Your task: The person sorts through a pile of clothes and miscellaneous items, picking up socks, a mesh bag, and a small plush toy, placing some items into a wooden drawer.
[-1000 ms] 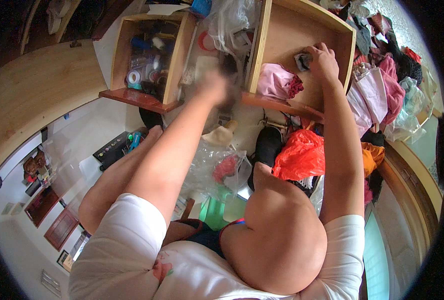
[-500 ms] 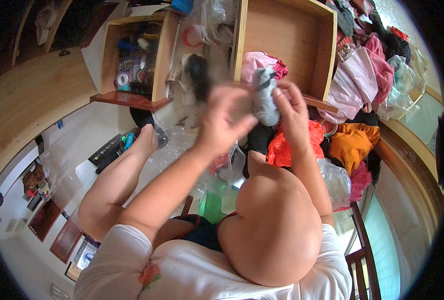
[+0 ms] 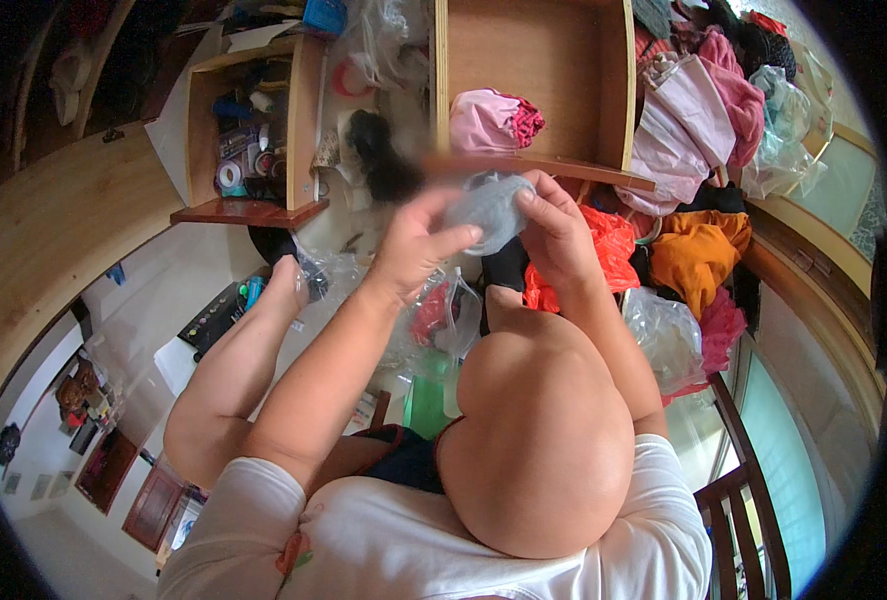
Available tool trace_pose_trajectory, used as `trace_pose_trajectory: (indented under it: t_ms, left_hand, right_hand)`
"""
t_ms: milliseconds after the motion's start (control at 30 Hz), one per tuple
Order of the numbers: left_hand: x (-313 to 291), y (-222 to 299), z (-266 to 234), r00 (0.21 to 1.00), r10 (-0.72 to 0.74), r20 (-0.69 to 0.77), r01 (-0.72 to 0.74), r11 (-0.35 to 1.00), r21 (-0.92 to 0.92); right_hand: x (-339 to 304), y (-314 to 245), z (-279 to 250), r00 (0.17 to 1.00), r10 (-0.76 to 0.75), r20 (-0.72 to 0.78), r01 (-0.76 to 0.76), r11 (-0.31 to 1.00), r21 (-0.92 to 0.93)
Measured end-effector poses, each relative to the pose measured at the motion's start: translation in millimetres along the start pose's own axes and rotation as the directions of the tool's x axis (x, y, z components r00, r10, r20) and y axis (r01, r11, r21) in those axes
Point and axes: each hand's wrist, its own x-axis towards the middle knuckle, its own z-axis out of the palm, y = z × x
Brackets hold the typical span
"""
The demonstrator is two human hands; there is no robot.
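Between my two hands is a small bundle of soft grey cloth (image 3: 486, 215), rolled or folded; its exact kind cannot be made out. My left hand (image 3: 416, 246) grips it from the left, thumb on top. On the other side, my right hand (image 3: 558, 226) pinches its edge between thumb and fingers. Just beyond is a wooden drawer (image 3: 619, 95), pulled out, with a folded pink garment (image 3: 484, 122) and a darker pink patterned cloth (image 3: 528, 121) in its near left corner.
At the left stands a smaller open drawer (image 3: 306, 130) full of small items. Clothes heap up at the right, including a pale pink garment (image 3: 676, 130) and an orange cloth (image 3: 699, 252). A red plastic bag (image 3: 609, 250) and clear plastic bags (image 3: 664, 330) lie below the large drawer.
My left hand has closed on the grey cloth, which only my right hand held before. The bundle has turned from upright to a wider, flatter shape and shifted left.
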Motion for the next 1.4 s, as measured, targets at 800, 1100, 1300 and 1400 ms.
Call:
trace_pose_trajectory:
  t_ms: [800,1100,1300,1400]
  left_hand:
    - [-47.0,-59.1,-114.4,0.877,-0.325,-0.354,0.031,0.774,-0.632]
    - [-57.6,-54.2,-130.8,0.815,-0.123,-0.566,0.070,0.991,-0.114]
    - [-26.2,-47.7,-55.5,0.931,0.167,-0.323,-0.098,0.970,0.221]
    - [-24.5,-45.0,-36.9,0.988,0.020,-0.152,0.012,0.979,0.202]
  right_hand:
    - [86.1,89.6,-9.7,0.934,0.182,0.309,0.349,-0.266,-0.899]
    - [81.8,95.2,3.0,0.969,0.046,0.242,0.233,0.150,-0.961]
    - [24.0,57.2,-29.3,0.966,0.108,0.234,0.056,0.799,-0.599]
    - [-1.1,55.7,-15.5,0.953,0.188,0.238,-0.014,0.813,-0.583]
